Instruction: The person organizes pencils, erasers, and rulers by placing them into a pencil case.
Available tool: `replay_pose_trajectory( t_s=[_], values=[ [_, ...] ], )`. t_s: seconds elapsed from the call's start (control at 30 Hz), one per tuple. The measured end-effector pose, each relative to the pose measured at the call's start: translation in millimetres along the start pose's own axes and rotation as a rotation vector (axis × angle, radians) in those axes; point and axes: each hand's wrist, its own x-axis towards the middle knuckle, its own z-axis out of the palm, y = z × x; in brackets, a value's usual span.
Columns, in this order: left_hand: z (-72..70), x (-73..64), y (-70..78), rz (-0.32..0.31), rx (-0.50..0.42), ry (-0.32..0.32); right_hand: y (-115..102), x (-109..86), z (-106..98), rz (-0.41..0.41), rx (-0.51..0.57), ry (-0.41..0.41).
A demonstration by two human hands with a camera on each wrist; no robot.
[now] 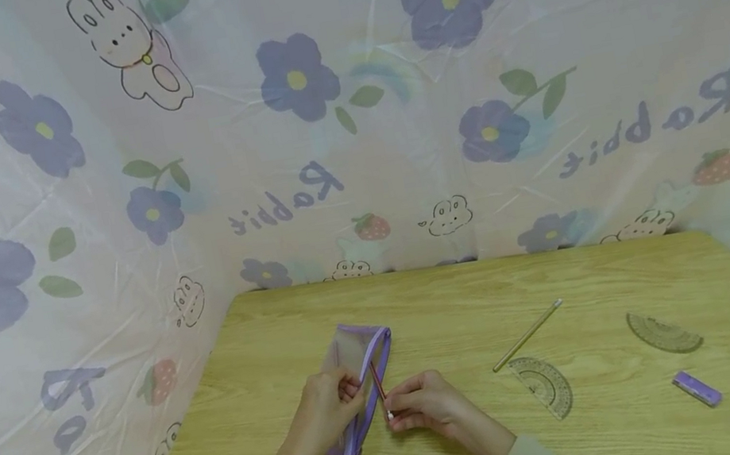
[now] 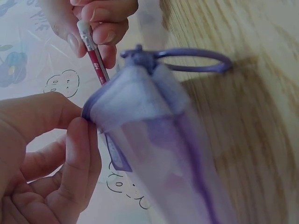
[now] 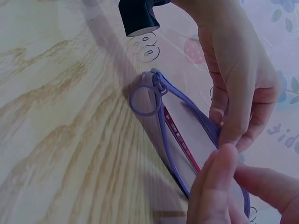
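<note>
A mesh pencil case (image 1: pixel 349 347) with purple trim lies tilted on the table, its zipped mouth spread apart. My left hand (image 1: pixel 326 407) pinches one edge of that mouth between thumb and fingers. In my right hand (image 1: pixel 432 409) a red pencil (image 2: pixel 97 60) with a white eraser end is held near that end. The pencil's shaft (image 3: pixel 180 137) runs into the mouth of the case; its tip is hidden. A purple ring (image 3: pixel 145 100) hangs from the zipper pull at the near end of the case.
To the right lie a gold pencil (image 1: pixel 526 336), a clear protractor (image 1: pixel 546 389) just below it, a second protractor (image 1: pixel 664 332) and a purple eraser-like block (image 1: pixel 698 389). A printed curtain (image 1: pixel 393 134) hangs behind the wooden table (image 1: pixel 449 298).
</note>
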Motion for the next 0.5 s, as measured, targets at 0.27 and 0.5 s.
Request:
replay_pose_trajectory(
  t_s=[0.27,0.5],
  values=[
    [-0.6,-0.9,1.4,-0.020,-0.003,0.009,1.3,2.5,4.9,0.002,0.019,0.001],
    [-1.2,0.5,2.5,-0.024,-0.012,0.011,1.7,6.3,8.1,-0.002,0.017,0.004]
  ],
)
